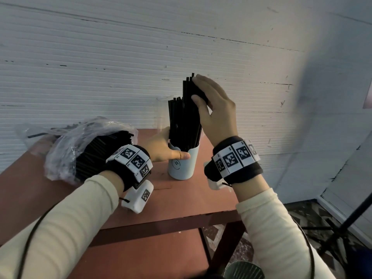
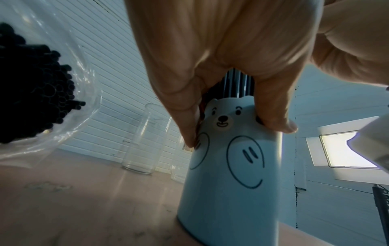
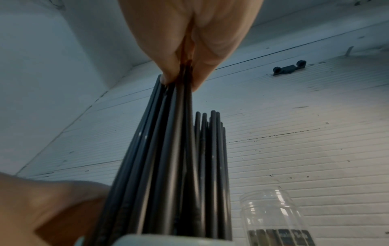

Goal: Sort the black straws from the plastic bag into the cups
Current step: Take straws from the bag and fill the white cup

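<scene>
— I see a white wall (image 1: 100, 57) with thin lines and little black marks.
— I see a brown-red table (image 1: 181, 200) against it, a patterned floor (image 1: 298, 214), and a bright window (image 2: 345, 149).

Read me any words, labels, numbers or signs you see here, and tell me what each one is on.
No readable words or numbers anywhere.
Dark label on the clear glass jar: light lettering, too blurred to read.
Black-and-white square code markers on the left wristband and right wristband: patterns, not text.
Pale blue cup holding black straws: a drawn bear face only, no writing.
</scene>
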Motion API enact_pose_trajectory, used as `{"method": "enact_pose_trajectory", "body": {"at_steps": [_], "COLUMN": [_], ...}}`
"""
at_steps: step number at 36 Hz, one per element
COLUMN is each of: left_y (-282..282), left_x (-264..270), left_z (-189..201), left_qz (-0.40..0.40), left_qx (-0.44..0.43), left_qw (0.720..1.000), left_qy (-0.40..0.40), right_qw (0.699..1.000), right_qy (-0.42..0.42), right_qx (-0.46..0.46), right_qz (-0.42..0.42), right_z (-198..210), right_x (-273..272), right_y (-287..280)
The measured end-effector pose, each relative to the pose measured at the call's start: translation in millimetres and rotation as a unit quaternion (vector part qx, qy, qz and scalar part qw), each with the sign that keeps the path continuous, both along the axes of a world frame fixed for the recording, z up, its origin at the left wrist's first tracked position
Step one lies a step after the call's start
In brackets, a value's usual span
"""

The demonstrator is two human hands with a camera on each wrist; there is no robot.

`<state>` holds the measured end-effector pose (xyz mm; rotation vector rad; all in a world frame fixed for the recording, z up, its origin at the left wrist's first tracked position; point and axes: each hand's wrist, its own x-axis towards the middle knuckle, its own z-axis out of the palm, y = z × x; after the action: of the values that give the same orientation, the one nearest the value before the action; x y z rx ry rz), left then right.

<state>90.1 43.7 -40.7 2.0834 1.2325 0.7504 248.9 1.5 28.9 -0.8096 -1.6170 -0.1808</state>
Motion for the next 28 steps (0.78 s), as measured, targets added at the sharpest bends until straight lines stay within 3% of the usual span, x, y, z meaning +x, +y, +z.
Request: {"method": "enact_pose_trajectory", "body": {"at_steps": [7,14,19,28], "left_y": [2,2,1,1], "left_x": [-1,-1,-2,-2], "left_z": [0,2,2,2], "left_qz": [-0.005,-0.018,-0.017,-0.033], "left_qx": [-0.005,-0.015,-0.022,-0.021], "left_qw": [1.0,1.0,1.0,0.999], "left_qy": [0.002,-0.01,-0.008,-0.025], "right_qw": [1.0,0.998,0.999,0.996], "right_qy": [-0.025,0.051,0.042,0.04], "right_qx": [0.002,-0.022,-0.022,-0.079], "right_qz": [0.004,0.016,-0.021,-0.015], "right_z": [6,5,5,-7], "right_x": [6,9,11,9], "right_y": [1,-2,-1,-2]}}
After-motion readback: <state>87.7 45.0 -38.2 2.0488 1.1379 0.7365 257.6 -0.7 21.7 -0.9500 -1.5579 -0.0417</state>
